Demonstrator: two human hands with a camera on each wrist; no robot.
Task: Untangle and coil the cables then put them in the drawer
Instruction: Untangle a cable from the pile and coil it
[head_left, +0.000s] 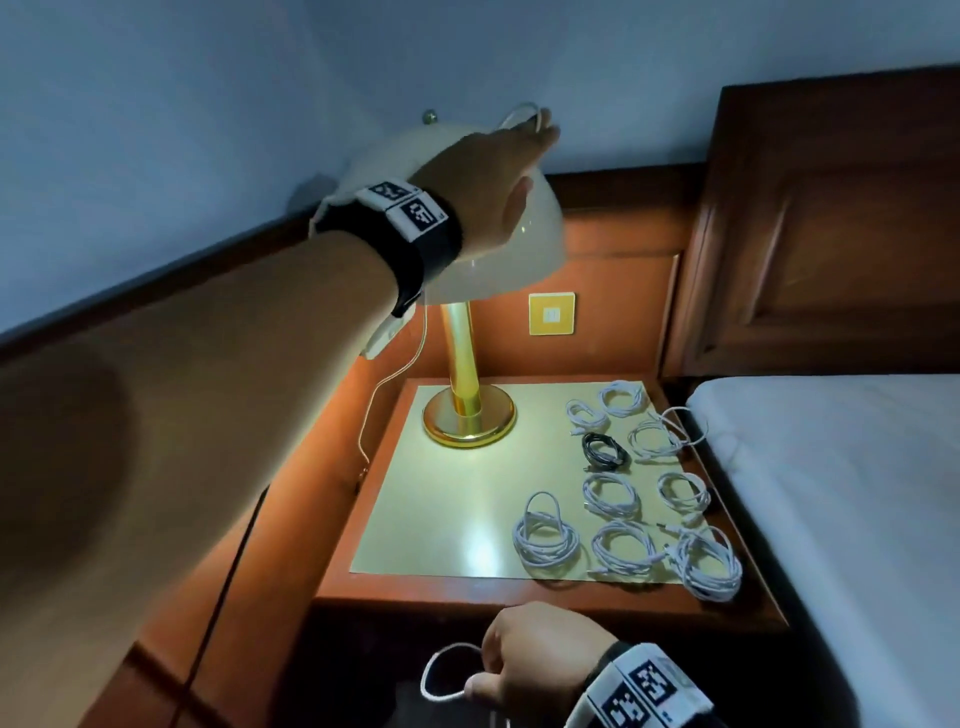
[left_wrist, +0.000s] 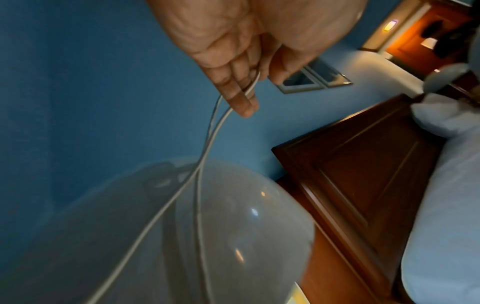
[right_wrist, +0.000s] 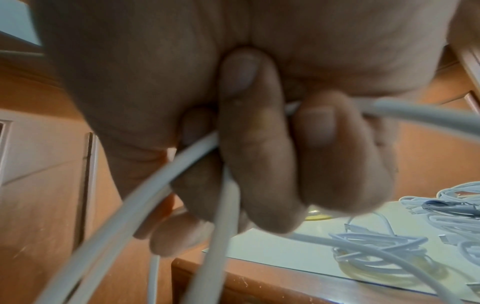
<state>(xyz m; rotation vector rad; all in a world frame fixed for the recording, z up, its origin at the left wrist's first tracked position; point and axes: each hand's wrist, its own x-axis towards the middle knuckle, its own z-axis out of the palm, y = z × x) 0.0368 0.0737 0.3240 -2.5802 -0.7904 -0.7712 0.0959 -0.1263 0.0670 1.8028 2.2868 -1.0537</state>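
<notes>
Cable (left_wrist: 207, 142) stretched between raised left hand (head_left: 498, 176) and low right hand (head_left: 540, 662).

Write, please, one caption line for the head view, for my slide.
Left hand lifts a white cable above the lamp; right hand grips its lower loop; coiled cables lie on the nightstand.

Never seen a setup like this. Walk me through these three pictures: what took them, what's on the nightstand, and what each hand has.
No machine here: a person wears three cameras, one on the head and one on each wrist. The head view looks down at a nightstand beside a bed. On it stand a brass lamp and nine coiled cables: eight white ones and one black coil. The left hand, raised above the lamp shade, pinches a loop of a white cable between thumb and fingers. The right hand, low in front of the nightstand, grips white cable strands in curled fingers; whether it is the same cable, I cannot tell.
</notes>
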